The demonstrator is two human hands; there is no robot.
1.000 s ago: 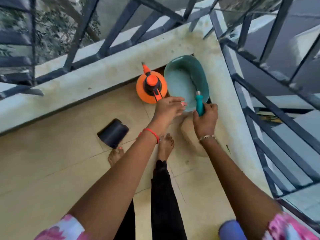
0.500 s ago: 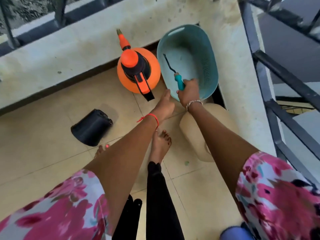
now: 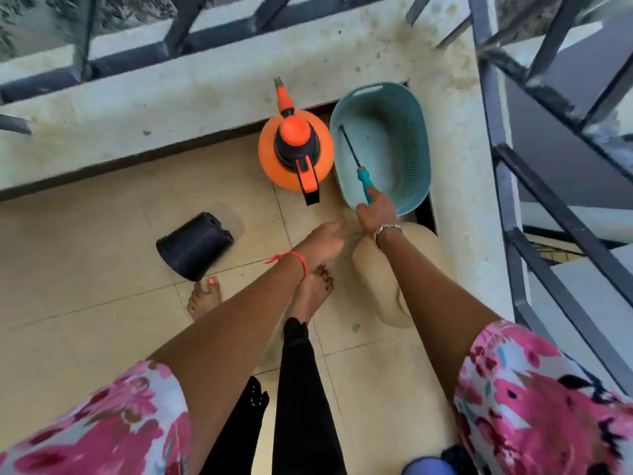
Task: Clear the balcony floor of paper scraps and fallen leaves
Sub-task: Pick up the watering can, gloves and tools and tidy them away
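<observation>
Teal plastic is filling the right hand [image 3: 376, 210]: its fingers are curling tight round the handle of a tool [image 3: 364, 183], whose dark shaft is reaching forward from the grip into the basket [image 3: 422, 132]. The left hand [image 3: 323, 240] is hanging just left of that grip, fingers loosely out, holding nothing. A sprayer [image 3: 294, 149] is standing ahead-left of the grip, just beside the basket. A small green scrap [image 3: 356, 327] is lying on the floor [image 3: 85, 269] behind the gripping wrist, near a beige pot [image 3: 373, 269].
</observation>
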